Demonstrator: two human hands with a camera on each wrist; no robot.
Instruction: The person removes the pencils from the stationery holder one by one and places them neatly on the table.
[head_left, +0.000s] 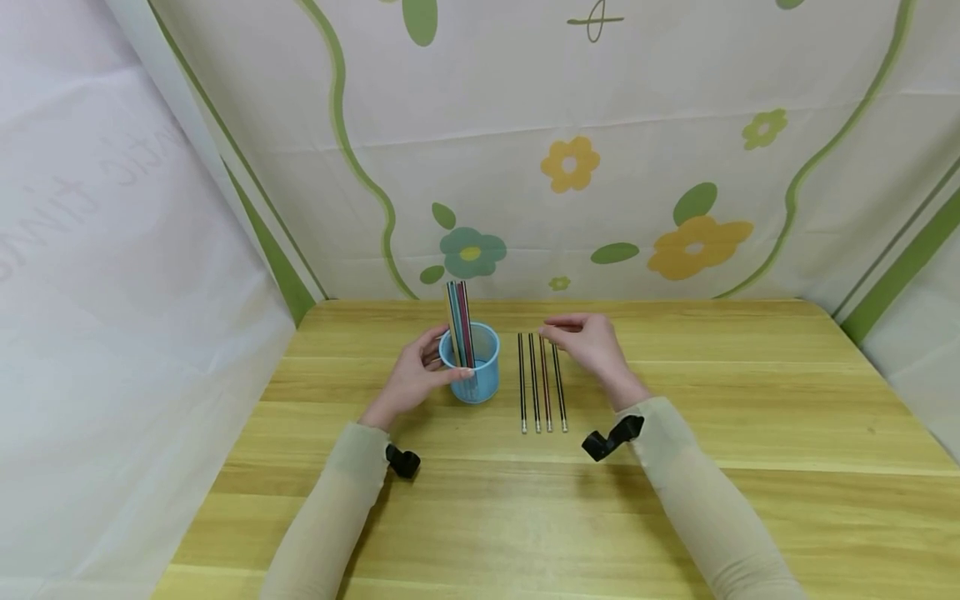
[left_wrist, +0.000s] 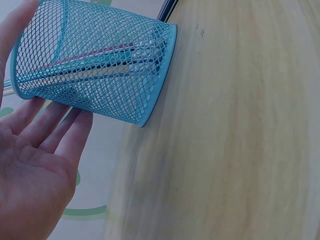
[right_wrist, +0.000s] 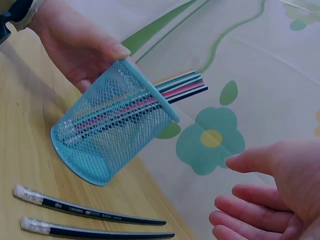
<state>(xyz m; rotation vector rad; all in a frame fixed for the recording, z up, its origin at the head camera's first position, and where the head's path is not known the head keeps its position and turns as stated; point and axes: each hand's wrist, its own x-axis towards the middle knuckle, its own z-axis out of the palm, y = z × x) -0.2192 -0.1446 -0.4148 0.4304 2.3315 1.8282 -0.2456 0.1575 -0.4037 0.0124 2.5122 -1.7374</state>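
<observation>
A light-blue mesh pencil cup (head_left: pixel 487 382) stands on the table, and my left hand (head_left: pixel 408 379) grips it from the left. The thumb lies at the rim, while the other fingers reach round the side. Several pencils (right_wrist: pixel 180 86) in yellow, teal, pink and dark colours lean inside, eraser ends down. To the right of the cup several pencils (head_left: pixel 535 383) lie side by side, mostly black, one dark red, their white erasers toward me. My right hand (head_left: pixel 592 342) hovers at their far ends. In the right wrist view its fingers are loosely bent, with nothing between them.
The wooden table (head_left: pixel 465 508) ends at a white cloth backdrop (head_left: pixel 487 92) printed with flowers and leaves. Another white cloth wall (head_left: pixel 112 333) rises along the left. A black wrist strap (head_left: pixel 615 437) sits on the right sleeve, a second strap (head_left: pixel 403 461) on the left.
</observation>
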